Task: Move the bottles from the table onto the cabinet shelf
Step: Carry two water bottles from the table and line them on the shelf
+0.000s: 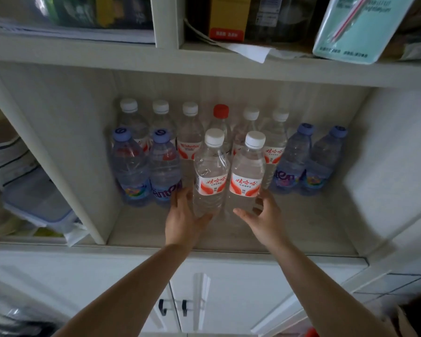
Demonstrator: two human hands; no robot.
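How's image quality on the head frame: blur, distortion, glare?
Head view: wide-angle bending bows the shelf edge and cabinet sides; corners and the upper-shelf clutter are smeared, while the two front bottles and both hands are fairly sharp; lighting soft, only faint highlights on the plastic.

Two upright white-capped clear bottles (210, 173) (247, 176) stand side by side on the cabinet shelf (301, 227), each gripped low between fingers and thumb.

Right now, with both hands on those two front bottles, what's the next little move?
Probably let go and draw back: the left hand and right hand each hold a white-capped bottle that seems to stand upright on the shelf, before the back row.
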